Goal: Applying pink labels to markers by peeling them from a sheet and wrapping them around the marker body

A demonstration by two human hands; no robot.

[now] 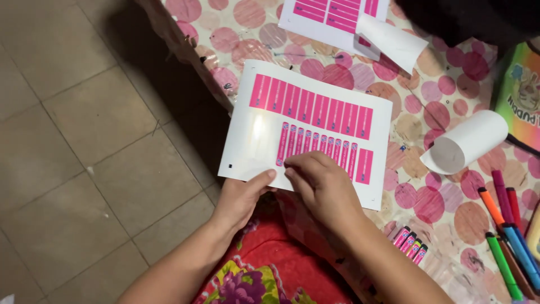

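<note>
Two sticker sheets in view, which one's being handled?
The nearer sticker sheet: left hand grips its edge, right hand picks at it. The far sheet lies untouched.

Sticker sheet [306, 126] print too small (fingers [298, 169] cover some).

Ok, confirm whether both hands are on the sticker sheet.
Yes: the left hand grips the sticker sheet by its edge, the right hand picks at a pink label.
</note>
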